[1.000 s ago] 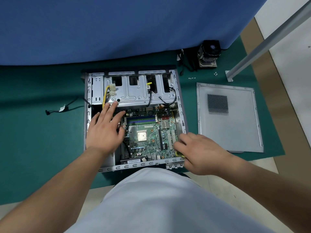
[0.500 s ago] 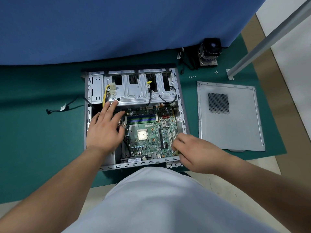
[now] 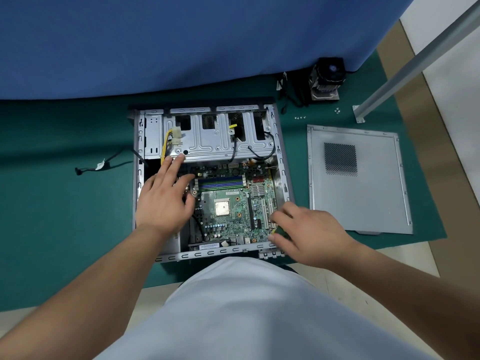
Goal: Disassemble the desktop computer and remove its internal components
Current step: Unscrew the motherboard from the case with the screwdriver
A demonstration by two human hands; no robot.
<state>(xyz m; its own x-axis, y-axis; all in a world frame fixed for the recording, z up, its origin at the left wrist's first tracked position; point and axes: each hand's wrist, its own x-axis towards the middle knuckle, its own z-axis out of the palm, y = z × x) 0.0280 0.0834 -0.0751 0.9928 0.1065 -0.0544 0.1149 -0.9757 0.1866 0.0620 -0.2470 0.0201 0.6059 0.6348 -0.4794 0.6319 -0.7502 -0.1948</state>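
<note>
Your right hand (image 3: 309,232) has slid a little leftward since a second ago, from the case's right wall onto the near right corner of the motherboard (image 3: 233,206), where its curled fingers (image 3: 279,216) now pinch that green edge; your left hand (image 3: 166,198) has hardly shifted. It lies flat on the left side of the open computer case (image 3: 281,162), fingers straight and spread, the tips reaching the lower lip of the silver drive cage (image 3: 218,141) just beside the yellow cable bundle (image 3: 166,144), and it grips nothing. You have the case lying on its side on the green mat (image 3: 57,203) that covers the counter, directly in front of you, with the motherboard seated in its floor, the bare processor (image 3: 222,207) near the board's middle and the blue memory slots (image 3: 220,182) above it. Two black cables loop down from the cage onto the board's upper edge. To the right of the case, apart from it, the removed side panel (image 3: 363,188) lies flat with its vent grille up. Beyond that, near the blue curtain (image 3: 181,40), stands the cooler with fan (image 3: 327,79) with its black wires trailing left, and a few small screws (image 3: 300,117) lie nearby. A loose black cable (image 3: 98,166) rests on the mat to the left of the case.
</note>
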